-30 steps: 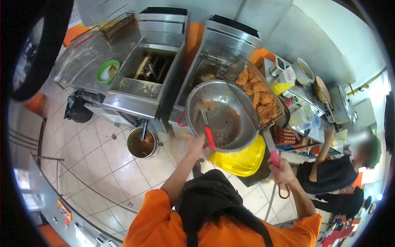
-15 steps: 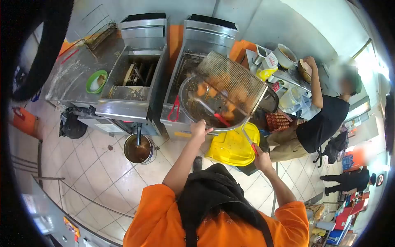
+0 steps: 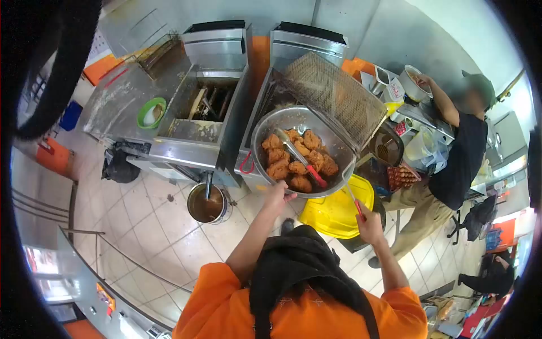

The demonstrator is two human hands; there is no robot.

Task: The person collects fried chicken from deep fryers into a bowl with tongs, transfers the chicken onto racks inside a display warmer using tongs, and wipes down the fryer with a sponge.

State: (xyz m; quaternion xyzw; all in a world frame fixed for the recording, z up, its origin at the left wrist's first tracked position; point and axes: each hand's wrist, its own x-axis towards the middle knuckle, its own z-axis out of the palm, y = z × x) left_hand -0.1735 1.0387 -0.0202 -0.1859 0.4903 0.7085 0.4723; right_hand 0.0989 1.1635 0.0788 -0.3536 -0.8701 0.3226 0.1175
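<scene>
My left hand (image 3: 278,198) grips the near rim of a large metal bowl (image 3: 261,125). Browned fried chicken pieces (image 3: 278,168) fill the bottom of the bowl. Tongs (image 3: 299,156) with a red end lie across the chicken. My right hand (image 3: 370,225) is closed round the red handle of a wire mesh fry basket (image 3: 339,101). The basket is tilted at the bowl's far right side, its mesh standing above the rim, and I see no chicken in it. Whether basket and rim touch, I cannot tell.
Two fryers (image 3: 186,148) stand ahead. A bucket of brown liquid (image 3: 206,204) sits on the floor below a drain pipe. A yellow lid (image 3: 333,217) lies under the bowl. At the right a co-worker (image 3: 460,152) reaches into a white pot (image 3: 411,85).
The chicken, earlier partly behind the mesh, now shows in full in the bowl. The basket has shifted off it to the far right. The co-worker's hand has moved from a brown bowl to the pot.
</scene>
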